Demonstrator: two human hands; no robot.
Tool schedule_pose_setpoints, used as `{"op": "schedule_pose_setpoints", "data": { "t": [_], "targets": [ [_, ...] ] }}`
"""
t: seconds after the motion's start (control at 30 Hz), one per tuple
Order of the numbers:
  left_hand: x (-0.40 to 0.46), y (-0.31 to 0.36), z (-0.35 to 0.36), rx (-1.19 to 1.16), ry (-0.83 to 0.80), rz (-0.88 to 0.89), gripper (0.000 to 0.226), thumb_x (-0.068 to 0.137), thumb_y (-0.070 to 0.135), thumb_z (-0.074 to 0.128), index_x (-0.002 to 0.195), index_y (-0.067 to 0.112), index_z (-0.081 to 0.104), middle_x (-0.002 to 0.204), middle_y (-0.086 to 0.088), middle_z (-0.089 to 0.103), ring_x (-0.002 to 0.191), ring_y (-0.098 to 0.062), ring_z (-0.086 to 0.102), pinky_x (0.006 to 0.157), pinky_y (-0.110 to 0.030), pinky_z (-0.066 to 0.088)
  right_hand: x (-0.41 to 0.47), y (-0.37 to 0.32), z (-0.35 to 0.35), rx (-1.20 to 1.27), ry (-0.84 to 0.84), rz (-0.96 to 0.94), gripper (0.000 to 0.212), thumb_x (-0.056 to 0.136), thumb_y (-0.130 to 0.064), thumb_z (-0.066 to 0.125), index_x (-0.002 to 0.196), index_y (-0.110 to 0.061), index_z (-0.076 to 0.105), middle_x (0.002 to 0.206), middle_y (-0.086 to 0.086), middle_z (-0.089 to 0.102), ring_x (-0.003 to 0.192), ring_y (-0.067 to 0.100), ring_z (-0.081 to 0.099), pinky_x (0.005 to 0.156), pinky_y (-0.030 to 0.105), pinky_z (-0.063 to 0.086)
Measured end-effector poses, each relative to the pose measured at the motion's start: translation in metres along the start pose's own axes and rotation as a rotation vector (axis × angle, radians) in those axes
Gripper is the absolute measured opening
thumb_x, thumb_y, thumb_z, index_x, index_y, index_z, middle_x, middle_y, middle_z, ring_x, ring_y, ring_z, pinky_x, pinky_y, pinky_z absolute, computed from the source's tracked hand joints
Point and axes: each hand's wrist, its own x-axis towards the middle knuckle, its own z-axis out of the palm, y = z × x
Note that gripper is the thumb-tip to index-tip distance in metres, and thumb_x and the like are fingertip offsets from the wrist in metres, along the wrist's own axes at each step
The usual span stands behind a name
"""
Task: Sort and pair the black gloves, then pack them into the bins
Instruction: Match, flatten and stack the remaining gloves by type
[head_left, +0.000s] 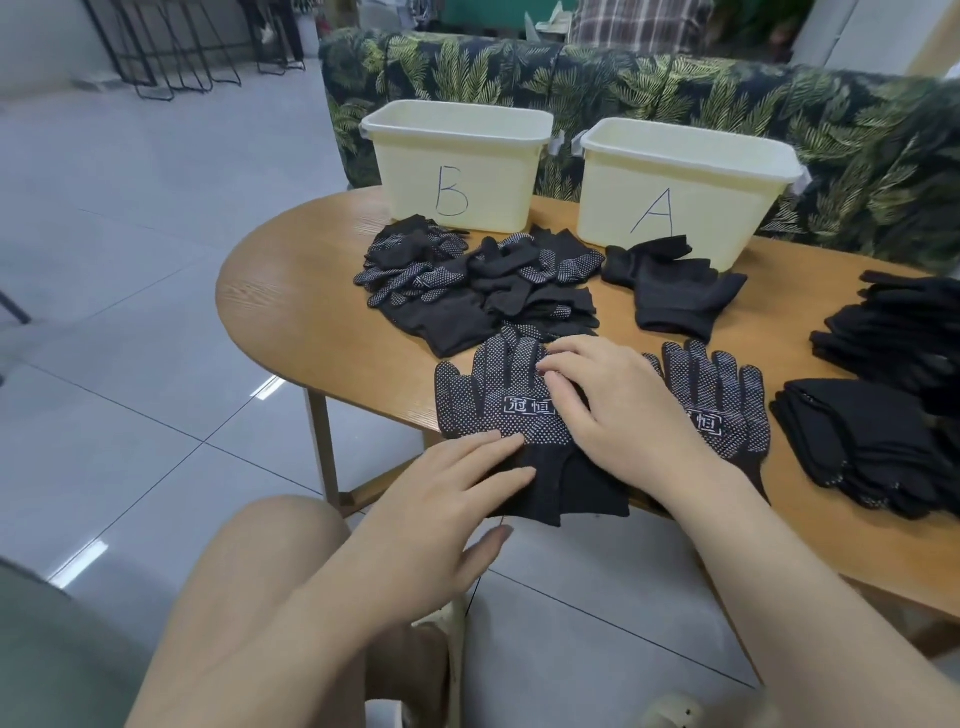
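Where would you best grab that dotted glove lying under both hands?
Probably the plain cuff of the dotted glove, from the near table edge: it overhangs there, so fingers can pinch above and below.

Bright, even indoor light, soft and diffuse. Window glare in white streaks on the glossy grey floor tiles (130, 312). Faint sheen along the oval wooden tabletop (291, 291). Shadows weak. Strong wide-angle bending at the edges. Centre sharp; bottom corners soft. Black knit gloves (488, 410) losing detail in shade.
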Motion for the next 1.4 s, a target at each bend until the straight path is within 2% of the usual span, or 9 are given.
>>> {"op": "schedule_pose_setpoints", "data": {
  "t": [0.13,0.27,0.37,0.47,0.6,0.7,0.9,1.1,1.4],
  "targets": [
    [0.003,0.002,-0.003,-0.042,0.051,-0.022,0.04,0.103,0.043,0.052,0.13,0.018,0.068,0.148,0.002,0.056,0.137,-0.017,0.048,0.115,-0.03,0.035,-0.002,0.0,0.001,-0.047,-0.138,0.02,0.049,0.105,-0.046,0.04,0.141,-0.018,0.06,0.152,0.0,0.051,0.143,0.016,0.041,0.118,0.032,0.024],
    [0.023,-0.002,-0.006,-0.071,0.185,-0.051,0.028,0.105,0.03,0.049,0.118,0.016,0.069,0.128,0.005,0.064,0.108,-0.018,0.06,0.091,-0.036,0.045,-0.005,0.011,0.011,-0.125,-0.393,0.09,0.068,0.105,-0.058,0.031,0.164,-0.027,0.018,0.172,-0.007,0.01,0.158,0.01,0.003,0.127,0.034,-0.001],
    [0.045,-0.009,-0.004,-0.013,0.19,-0.136,0.036,0.103,0.036,0.051,0.131,0.017,0.065,0.135,0.003,0.061,0.121,-0.02,0.055,0.103,-0.032,0.038,-0.006,0.015,0.012,-0.119,-0.397,0.103,0.072,0.103,-0.061,0.03,0.165,-0.029,0.009,0.172,-0.011,0.001,0.157,0.006,-0.004,0.127,0.032,-0.004],
    [0.059,-0.015,0.003,0.05,0.017,-0.209,0.061,0.104,0.054,0.033,0.153,0.02,0.046,0.16,-0.001,0.041,0.149,-0.02,0.033,0.122,-0.034,0.02,-0.008,0.014,0.01,-0.087,-0.293,0.129,0.066,0.103,-0.058,0.037,0.16,-0.025,0.029,0.168,-0.01,0.024,0.155,0.008,0.015,0.128,0.034,0.007],
    [0.061,-0.02,0.007,0.122,-0.088,-0.224,0.069,0.102,0.061,0.013,0.162,0.027,0.026,0.169,0.005,0.02,0.157,-0.014,0.011,0.127,-0.032,0.001,-0.005,0.028,-0.001,-0.002,-0.045,0.239,0.031,0.105,-0.03,0.049,0.128,-0.016,0.064,0.13,0.0,0.063,0.125,0.024,0.054,0.11,0.044,0.038],
    [0.061,-0.02,0.007,0.114,-0.115,-0.22,0.073,0.1,0.062,0.008,0.162,0.029,0.023,0.17,0.006,0.016,0.157,-0.012,0.006,0.127,-0.03,-0.002,-0.003,0.044,-0.009,0.007,-0.106,0.277,0.025,0.101,-0.013,0.053,0.119,-0.018,0.071,0.127,-0.003,0.062,0.124,0.022,0.052,0.112,0.048,0.038],
    [0.062,-0.019,0.005,0.078,-0.103,-0.233,0.073,0.098,0.061,0.01,0.161,0.028,0.027,0.169,0.006,0.019,0.157,-0.012,0.009,0.127,-0.03,-0.001,0.005,0.043,-0.019,0.065,-0.17,0.259,0.029,0.093,-0.033,0.07,0.121,-0.03,0.071,0.125,-0.01,0.058,0.124,0.015,0.049,0.113,0.045,0.037],
    [0.063,-0.018,0.006,0.059,-0.088,-0.246,0.069,0.099,0.061,0.012,0.16,0.034,0.028,0.169,0.007,0.021,0.156,-0.011,0.011,0.127,-0.03,-0.001,0.015,0.037,-0.011,0.092,-0.198,0.237,0.035,0.088,-0.027,0.071,0.123,-0.033,0.07,0.123,-0.009,0.057,0.123,0.015,0.048,0.112,0.042,0.038],
    [0.062,-0.02,0.009,0.056,-0.065,-0.25,0.067,0.1,0.062,0.014,0.159,0.036,0.03,0.168,0.008,0.022,0.156,-0.01,0.011,0.127,-0.031,0.001,0.028,0.044,-0.005,-0.066,0.079,0.218,0.019,0.093,-0.01,0.067,0.094,-0.025,0.08,0.105,-0.004,0.061,0.105,0.021,0.056,0.097,0.044,0.045]
  ]
}}
